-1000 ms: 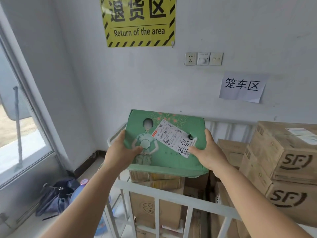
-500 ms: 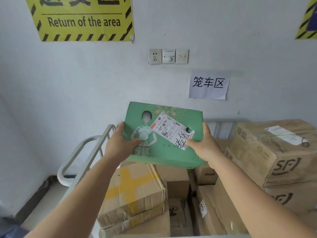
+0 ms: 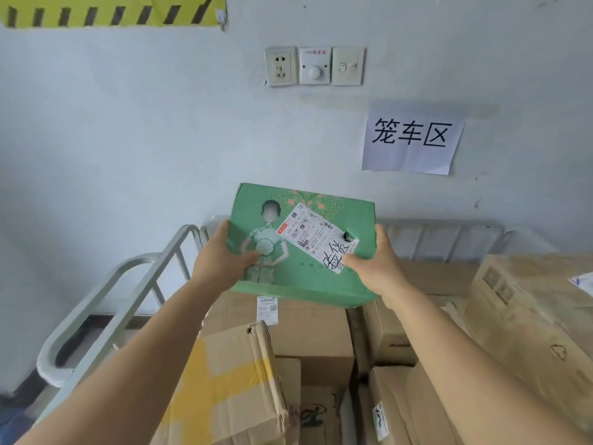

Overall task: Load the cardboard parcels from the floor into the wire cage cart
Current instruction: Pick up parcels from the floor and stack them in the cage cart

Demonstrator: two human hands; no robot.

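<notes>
Head view. A flat green parcel (image 3: pixel 301 242) is held out over the wire cage cart (image 3: pixel 106 303), well above the load, tilted with its far edge higher. The left hand (image 3: pixel 221 261) grasps its left edge, thumb on the printed top and fingers under. The right hand (image 3: pixel 373 261) grasps the right edge the same way, thumb on the white shipping label (image 3: pixel 316 240). Both grips look firm; the parcel touches nothing else.

Progress, as a judgement: loading is well along. The cart already holds many brown boxes: a yellow-taped box (image 3: pixel 224 383) nearest on the left, a plain brown box (image 3: pixel 308 332) directly below the green parcel, and a tall stack (image 3: pixel 529 319) on the right. The green parcel is not yet set down. The floor is barely in view, so how many parcels remain there cannot be told.

Surroundings: the cart's grey left rail curves at the corner, and the back rail (image 3: pixel 449 232) runs along the white wall. On the wall hang a socket and switch plate (image 3: pixel 314 66), a paper sign (image 3: pixel 412 138), and a yellow hazard-striped sign (image 3: pixel 112 11).

In the way: the tall right stack crowds that side. The flat top of the plain brown box looks the likeliest landing spot.
</notes>
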